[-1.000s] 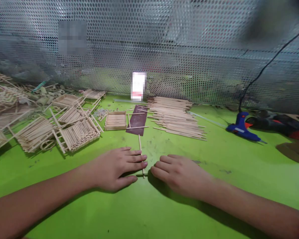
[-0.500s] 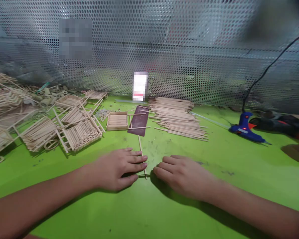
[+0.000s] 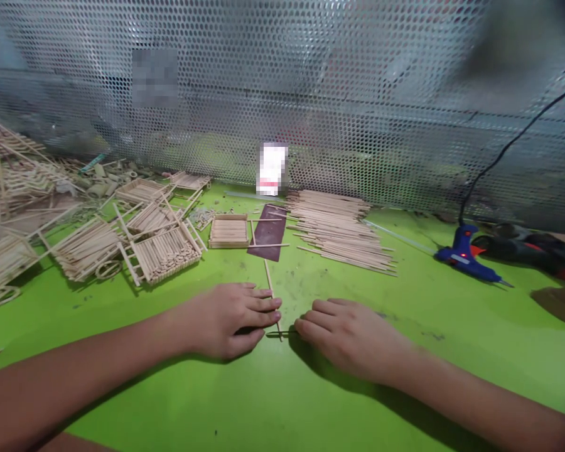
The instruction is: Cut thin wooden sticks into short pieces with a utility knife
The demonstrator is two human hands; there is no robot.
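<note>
So there's a shiny perforated mesh (image 3: 311, 69) across the back, and below it a bright green table (image 3: 207, 402) with wooden bits all over the far left. From my end, the left hand (image 3: 230, 320) is palm down, fingers stretched out and a little apart, tips on a thin stick (image 3: 268, 273). That stick lies on the table between my two hands, pointing away from me toward the brown mat (image 3: 269, 233).

My right hand (image 3: 348, 339) is curled up, fingers pinching a skinny dark strip (image 3: 289, 333) that crosses the stick near its close end. Can't tell what the strip is, most of it's hidden.

Past the hands, a little tray (image 3: 229, 231) sits just left of the mat, with a box of cut sticks (image 3: 167, 254) further left. A big stick pile (image 3: 341, 232) is right of the mat, and a blue glue gun (image 3: 471, 256) lies off to the far right, red light showing.
</note>
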